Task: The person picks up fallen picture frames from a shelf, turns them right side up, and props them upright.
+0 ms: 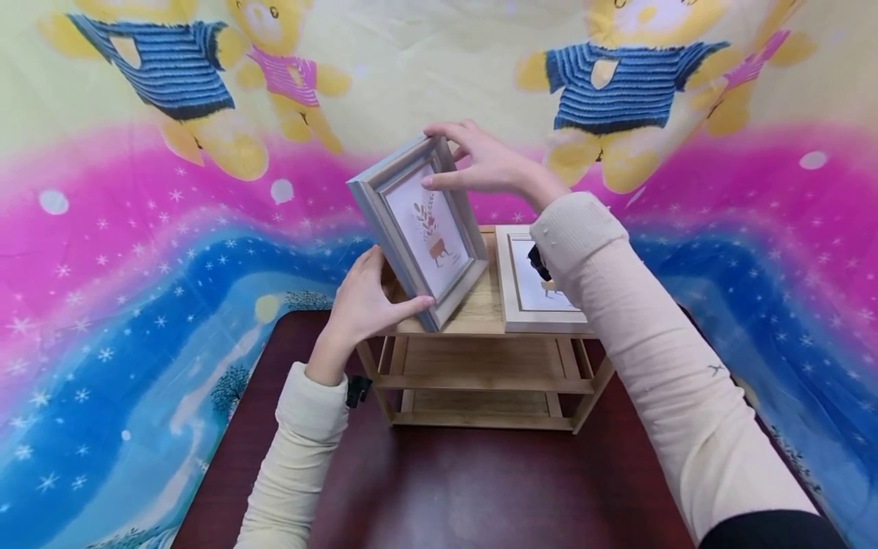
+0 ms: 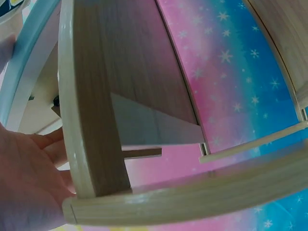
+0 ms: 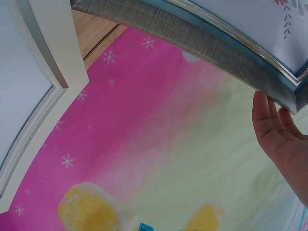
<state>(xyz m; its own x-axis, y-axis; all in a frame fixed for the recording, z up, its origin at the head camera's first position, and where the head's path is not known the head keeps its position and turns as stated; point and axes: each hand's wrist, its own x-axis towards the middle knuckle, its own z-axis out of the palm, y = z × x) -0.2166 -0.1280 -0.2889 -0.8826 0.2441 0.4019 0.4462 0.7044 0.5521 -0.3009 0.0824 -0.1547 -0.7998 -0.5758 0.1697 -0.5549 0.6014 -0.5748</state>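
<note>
A grey picture frame with a small plant-and-stool print stands tilted over the left half of a wooden shelf's top. My right hand grips its upper right corner, thumb on the front and fingers behind; in the right wrist view the fingertips meet the frame's border. At the lower left, my left hand holds the frame, its thumb along the bottom corner. The left wrist view shows the left palm beside the shelf's wooden edge, with part of the frame behind.
A white picture frame lies flat on the right of the shelf top, partly hidden by my right sleeve. Two lower tiers sit beneath. The shelf stands on a dark red table, with a printed bear cloth behind.
</note>
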